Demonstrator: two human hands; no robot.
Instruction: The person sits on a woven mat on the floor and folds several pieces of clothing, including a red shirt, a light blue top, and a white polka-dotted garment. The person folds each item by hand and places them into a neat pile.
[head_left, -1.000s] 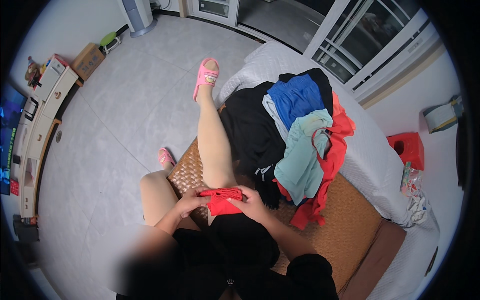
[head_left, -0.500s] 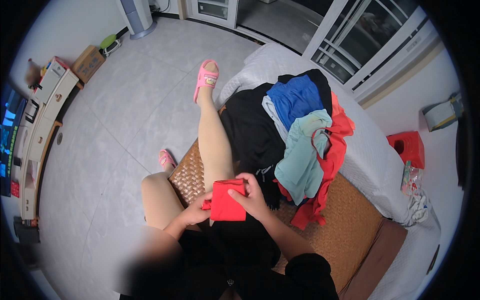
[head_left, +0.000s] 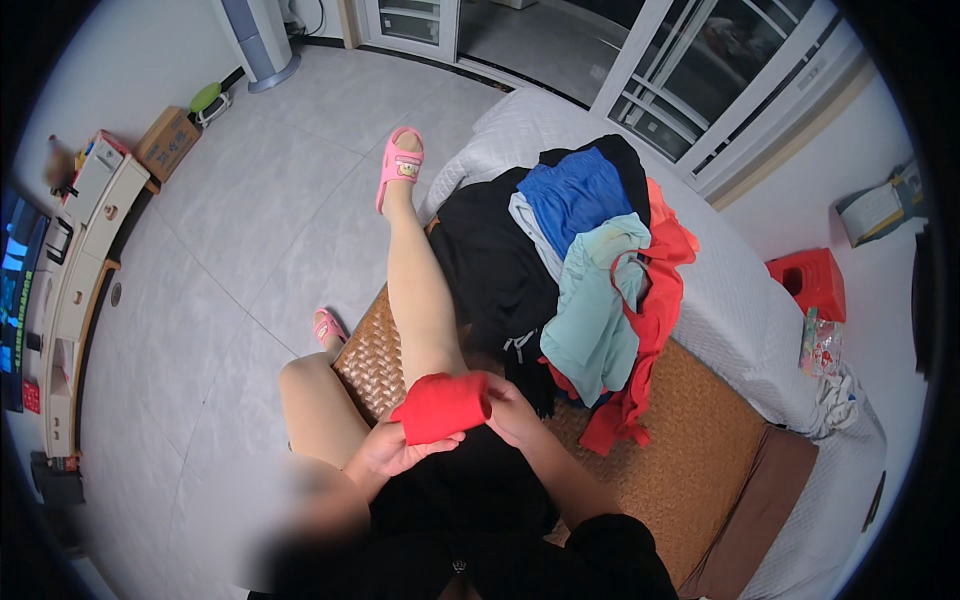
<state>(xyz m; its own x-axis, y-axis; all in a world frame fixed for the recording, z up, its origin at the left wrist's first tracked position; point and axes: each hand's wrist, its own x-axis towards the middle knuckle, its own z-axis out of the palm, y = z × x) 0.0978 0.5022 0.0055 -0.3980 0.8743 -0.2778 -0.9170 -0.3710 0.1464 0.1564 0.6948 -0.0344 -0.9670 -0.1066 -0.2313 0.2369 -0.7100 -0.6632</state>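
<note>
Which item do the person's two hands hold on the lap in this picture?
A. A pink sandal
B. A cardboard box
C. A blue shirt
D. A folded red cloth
D: the left hand and the right hand both grip a folded red cloth on the lap, while the blue garment lies apart on the pile of clothes on the bed.

Your left hand sits half under the red cloth; your right hand fingertips are hidden behind it.
</note>
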